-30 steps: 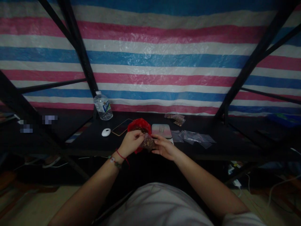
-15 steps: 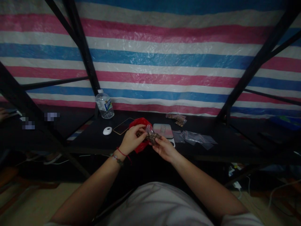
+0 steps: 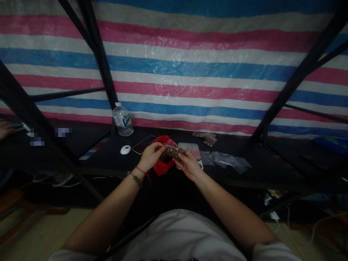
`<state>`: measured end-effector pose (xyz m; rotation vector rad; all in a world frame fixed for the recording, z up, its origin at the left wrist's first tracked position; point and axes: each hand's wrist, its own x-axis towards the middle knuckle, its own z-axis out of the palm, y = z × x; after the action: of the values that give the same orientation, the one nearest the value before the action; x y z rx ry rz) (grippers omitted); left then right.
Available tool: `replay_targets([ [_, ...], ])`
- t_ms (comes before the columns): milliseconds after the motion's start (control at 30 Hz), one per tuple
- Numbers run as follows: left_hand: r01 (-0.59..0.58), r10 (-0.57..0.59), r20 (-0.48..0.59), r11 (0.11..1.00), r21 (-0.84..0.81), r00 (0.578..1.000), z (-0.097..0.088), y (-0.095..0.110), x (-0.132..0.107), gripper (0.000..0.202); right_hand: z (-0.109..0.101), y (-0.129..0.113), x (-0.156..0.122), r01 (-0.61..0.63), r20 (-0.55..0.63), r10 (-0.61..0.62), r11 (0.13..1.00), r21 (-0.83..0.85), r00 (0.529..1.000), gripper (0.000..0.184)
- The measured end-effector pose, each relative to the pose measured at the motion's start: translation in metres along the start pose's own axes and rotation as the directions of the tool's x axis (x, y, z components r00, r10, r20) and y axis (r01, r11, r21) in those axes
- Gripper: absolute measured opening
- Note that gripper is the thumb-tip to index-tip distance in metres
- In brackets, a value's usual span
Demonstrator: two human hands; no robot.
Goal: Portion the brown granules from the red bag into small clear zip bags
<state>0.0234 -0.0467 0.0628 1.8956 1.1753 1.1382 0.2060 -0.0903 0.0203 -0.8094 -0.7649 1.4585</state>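
Both hands meet above the near edge of the black bench [image 3: 244, 152]. Left hand [image 3: 150, 157] and right hand [image 3: 188, 165] hold one small clear bag [image 3: 171, 151] between them — fingers of each hand closed on it, left at its left end, right under its right end. The bag holds dark brown bits and sits tilted, lifted clear of the bench surface.

Directly behind and under the bag: a red plastic bag [image 3: 162, 165], open-mouthed, just touching the left hand's far side as seen from the head camera. Light is dim; whether the clear bag's mouth is sealed cannot be told.

Right of the hands, a flat pinkish-grey pad [image 3: 191, 148] lies just beside the right hand. Further right, a loose spread of empty clear bags [image 3: 228, 159]; behind them, near the striped tarp [image 3: 190, 72], two filled small bags [image 3: 206, 137].

Left of the hands: a phone [image 3: 143, 144] lying flat, a white oval object [image 3: 125, 149], and a water bottle [image 3: 123, 119] upright at the back by a black frame post [image 3: 100, 65].

Open room — bare bench surface lies to the far right past the empty bags, and along the near edge left of the red bag. Black diagonal struts close in on both sides.
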Motion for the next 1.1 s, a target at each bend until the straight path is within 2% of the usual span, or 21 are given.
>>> replay_targets([
  [167,-0.004,0.002,-0.01,0.976,-0.216,1.0,0.005,-0.015,0.01,0.023,0.003,-0.011,0.024,0.089,0.002,-0.09,0.976,-0.197,0.996,0.037],
  [233,-0.003,0.0,-0.016,0.976,-0.216,1.0,0.005,-0.023,0.015,0.024,0.006,-0.02,0.035,0.125,-0.019,-0.137,0.944,-0.307,0.99,0.035],
  [300,0.018,-0.02,-0.01,0.985,-0.171,1.0,0.003,-0.031,0.018,0.024,0.01,-0.031,0.046,0.157,-0.022,-0.188,0.874,-0.459,0.982,0.03],
  [367,0.047,-0.048,-0.005,0.994,-0.095,0.999,0.0,-0.038,0.019,0.026,0.015,-0.043,0.057,0.212,0.035,-0.25,0.729,-0.65,0.968,0.023],
  [467,0.017,-0.017,-0.01,0.998,0.068,1.0,-0.003,-0.045,0.017,0.037,0.026,-0.056,0.068,0.335,0.226,-0.317,0.349,-0.876,0.921,0.019],
  [533,-0.06,0.065,-0.016,0.973,0.222,0.998,-0.002,-0.045,0.014,0.046,0.034,-0.061,0.074,0.402,0.352,-0.3,0.121,-0.908,0.887,0.019],
  [600,-0.117,0.133,-0.016,0.914,0.39,0.991,0.0,-0.042,0.011,0.052,0.043,-0.063,0.077,0.452,0.431,-0.281,0.008,-0.892,0.857,0.02],
  [733,-0.113,0.109,0.041,0.805,0.582,0.993,-0.001,-0.033,0.003,0.059,0.055,-0.064,0.079,0.48,0.484,-0.264,-0.082,-0.873,0.835,0.021],
  [800,-0.158,0.074,0.163,0.785,0.599,0.984,-0.007,-0.028,0.0,0.06,0.057,-0.062,0.078,0.47,0.485,-0.267,-0.122,-0.874,0.833,0.024],
  [833,-0.209,0.067,0.254,0.782,0.587,0.965,-0.01,-0.027,-0.001,0.059,0.057,-0.06,0.077,0.459,0.479,-0.288,-0.137,-0.878,0.829,0.025],
  [933,-0.362,0.065,0.518,0.79,0.496,0.853,-0.019,-0.024,-0.005,0.057,0.057,-0.056,0.077,0.446,0.484,-0.293,-0.189,-0.875,0.825,0.026],
  [1000,-0.377,0.049,0.564,0.79,0.483,0.824,-0.02,-0.025,-0.007,0.051,0.056,-0.055,0.077,0.459,0.506,-0.253,-0.225,-0.859,0.824,0.024],
  [1100,-0.364,0.056,0.52,0.778,0.512,0.852,-0.016,-0.025,-0.006,0.017,0.058,-0.056,0.077,0.451,0.506,-0.33,-0.233,-0.862,0.797,0.025],
])
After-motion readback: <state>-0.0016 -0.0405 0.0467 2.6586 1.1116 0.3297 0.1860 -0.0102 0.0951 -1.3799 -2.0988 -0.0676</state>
